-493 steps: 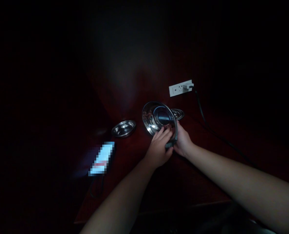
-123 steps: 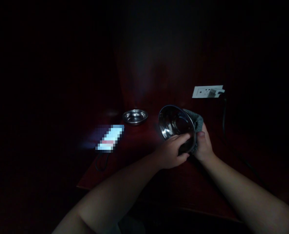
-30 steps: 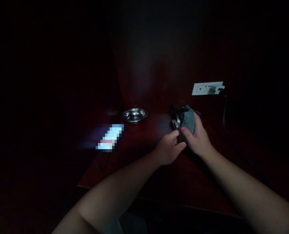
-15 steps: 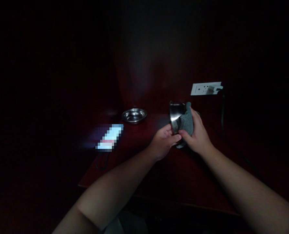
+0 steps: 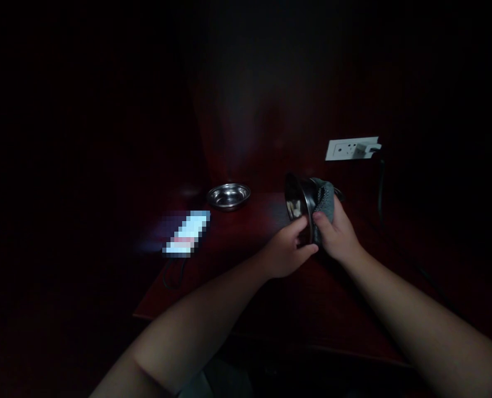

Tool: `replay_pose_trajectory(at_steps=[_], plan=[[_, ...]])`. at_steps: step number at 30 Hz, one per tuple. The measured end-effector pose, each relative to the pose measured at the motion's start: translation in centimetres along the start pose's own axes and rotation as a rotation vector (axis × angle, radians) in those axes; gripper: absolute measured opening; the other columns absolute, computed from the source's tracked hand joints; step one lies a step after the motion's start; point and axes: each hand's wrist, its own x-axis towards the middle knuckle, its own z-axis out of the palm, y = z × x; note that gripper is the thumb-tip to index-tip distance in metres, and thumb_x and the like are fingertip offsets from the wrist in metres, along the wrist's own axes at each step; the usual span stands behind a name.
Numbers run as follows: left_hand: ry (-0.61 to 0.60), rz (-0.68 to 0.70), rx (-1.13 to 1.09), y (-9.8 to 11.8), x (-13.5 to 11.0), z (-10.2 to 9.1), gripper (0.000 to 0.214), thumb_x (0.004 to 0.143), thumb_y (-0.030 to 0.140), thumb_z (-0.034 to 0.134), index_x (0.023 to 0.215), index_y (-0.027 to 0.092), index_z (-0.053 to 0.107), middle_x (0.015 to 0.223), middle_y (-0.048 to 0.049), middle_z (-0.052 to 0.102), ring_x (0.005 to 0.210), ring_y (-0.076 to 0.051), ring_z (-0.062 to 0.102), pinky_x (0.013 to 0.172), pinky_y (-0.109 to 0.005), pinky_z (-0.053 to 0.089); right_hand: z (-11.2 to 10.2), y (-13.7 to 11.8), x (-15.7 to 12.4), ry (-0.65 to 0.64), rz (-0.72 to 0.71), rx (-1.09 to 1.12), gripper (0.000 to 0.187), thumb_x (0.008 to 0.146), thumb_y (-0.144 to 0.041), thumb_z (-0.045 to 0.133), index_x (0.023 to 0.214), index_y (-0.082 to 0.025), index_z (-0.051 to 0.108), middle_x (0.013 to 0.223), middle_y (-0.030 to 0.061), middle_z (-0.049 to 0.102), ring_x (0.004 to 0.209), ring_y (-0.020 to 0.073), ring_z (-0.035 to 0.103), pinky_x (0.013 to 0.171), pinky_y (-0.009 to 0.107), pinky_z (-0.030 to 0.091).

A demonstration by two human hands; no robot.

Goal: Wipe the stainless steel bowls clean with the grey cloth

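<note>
A shiny metal bowl (image 5: 294, 207) is held up on its side above the dark red table, its mouth facing left. My left hand (image 5: 289, 249) grips its lower rim, with fingers inside the mouth and the thumb outside. Around the bowl's outer right side, my right hand (image 5: 340, 232) presses a grey-green cloth (image 5: 325, 205) against the metal, thumb toward me. The cloth is bunched and hides part of the bowl's base. A second metal bowl or dish (image 5: 228, 196), shallow and upright, stands on the table to the left of my hands.
A phone with a lit, pixelated screen (image 5: 187, 234) lies on the table's left side, with a thin cord loop (image 5: 173, 275) beside it. A white wall socket (image 5: 351, 148) holds a plug, whose dark cable (image 5: 381, 190) hangs down at the right. The surroundings are very dark.
The bowl has turned so its inside now shows. My left fingers have moved from beneath it onto the rim, and the cloth has shifted slightly right with my right hand.
</note>
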Motion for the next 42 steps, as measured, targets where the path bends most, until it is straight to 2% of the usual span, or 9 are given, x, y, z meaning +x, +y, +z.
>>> replay_pose_trajectory(at_steps=[4, 8, 13, 19, 24, 29, 35, 42], plan=[[0.032, 0.025, 0.032, -0.1, 0.0, 0.2, 0.036, 0.081, 0.016, 0.053, 0.117, 0.015, 0.052, 0.109, -0.0087, 0.062, 0.101, -0.02, 0.059, 0.091, -0.036, 0.046, -0.1, -0.2, 0.2, 0.039, -0.039, -0.054, 0.067, 0.085, -0.056, 0.048, 0.138, -0.017, 0.036, 0.134, 0.0151, 0.047, 0.122, 0.0306, 0.046, 0.104, 0.052, 0.034], [0.063, 0.063, -0.131, 0.4, 0.1, 0.4, 0.043, 0.08, 0.018, 0.055, 0.122, 0.018, 0.049, 0.113, -0.0095, 0.062, 0.101, -0.019, 0.059, 0.087, -0.033, 0.046, -0.2, -0.3, 0.3, 0.007, -0.111, -0.103, 0.073, 0.083, -0.056, 0.05, 0.141, -0.016, 0.031, 0.137, 0.0159, 0.045, 0.126, 0.032, 0.043, 0.106, 0.054, 0.031], [0.065, 0.04, -0.242, 0.7, 0.3, 0.3, 0.046, 0.078, 0.021, 0.062, 0.122, 0.019, 0.049, 0.116, -0.0105, 0.061, 0.099, -0.018, 0.06, 0.087, -0.033, 0.046, -0.1, -0.4, 0.2, -0.015, -0.106, -0.098, 0.072, 0.083, -0.057, 0.049, 0.14, -0.017, 0.033, 0.137, 0.0155, 0.046, 0.125, 0.0329, 0.044, 0.105, 0.055, 0.033], [0.016, 0.009, -0.111, 0.5, 0.3, 0.0, 0.049, 0.074, 0.017, 0.065, 0.12, 0.016, 0.049, 0.117, -0.0118, 0.06, 0.104, -0.022, 0.059, 0.089, -0.036, 0.047, 0.1, -0.2, 0.0, -0.024, -0.046, -0.022, 0.061, 0.086, -0.056, 0.044, 0.133, -0.017, 0.04, 0.123, 0.0133, 0.055, 0.111, 0.0293, 0.054, 0.098, 0.05, 0.042], [-0.042, 0.093, 0.075, 0.3, 0.2, -0.2, 0.048, 0.077, 0.015, 0.061, 0.123, 0.015, 0.048, 0.124, -0.0123, 0.056, 0.117, -0.025, 0.053, 0.101, -0.042, 0.042, 0.2, -0.1, -0.2, 0.012, -0.002, 0.002, 0.058, 0.087, -0.057, 0.043, 0.129, -0.017, 0.044, 0.113, 0.0119, 0.059, 0.103, 0.0286, 0.057, 0.093, 0.049, 0.044], [-0.014, 0.125, 0.293, -0.1, -0.1, -0.5, 0.057, 0.078, 0.017, 0.059, 0.132, 0.013, 0.041, 0.133, -0.0154, 0.05, 0.124, -0.027, 0.047, 0.106, -0.045, 0.037, 0.4, -0.3, -0.1, 0.034, 0.017, 0.049, 0.053, 0.087, -0.058, 0.041, 0.121, -0.018, 0.049, 0.105, 0.01, 0.061, 0.096, 0.0266, 0.059, 0.089, 0.046, 0.047], [-0.006, 0.095, 0.222, -0.5, -0.1, -0.3, 0.056, 0.08, 0.016, 0.057, 0.133, 0.016, 0.039, 0.124, -0.0136, 0.056, 0.118, -0.026, 0.053, 0.1, -0.042, 0.043, 0.3, -0.4, -0.1, 0.014, 0.046, 0.038, 0.053, 0.086, -0.057, 0.043, 0.123, -0.019, 0.049, 0.1, 0.0088, 0.062, 0.089, 0.0257, 0.06, 0.083, 0.044, 0.049], [0.0, 0.1, 0.15, -0.2, -0.1, 0.0, 0.053, 0.077, 0.015, 0.06, 0.128, 0.019, 0.044, 0.117, -0.0111, 0.059, 0.108, -0.023, 0.059, 0.094, -0.041, 0.048, 0.3, -0.4, -0.2, 0.003, 0.036, 0.054, 0.055, 0.086, -0.057, 0.044, 0.127, -0.019, 0.047, 0.111, 0.0102, 0.061, 0.097, 0.0269, 0.06, 0.089, 0.046, 0.048]])
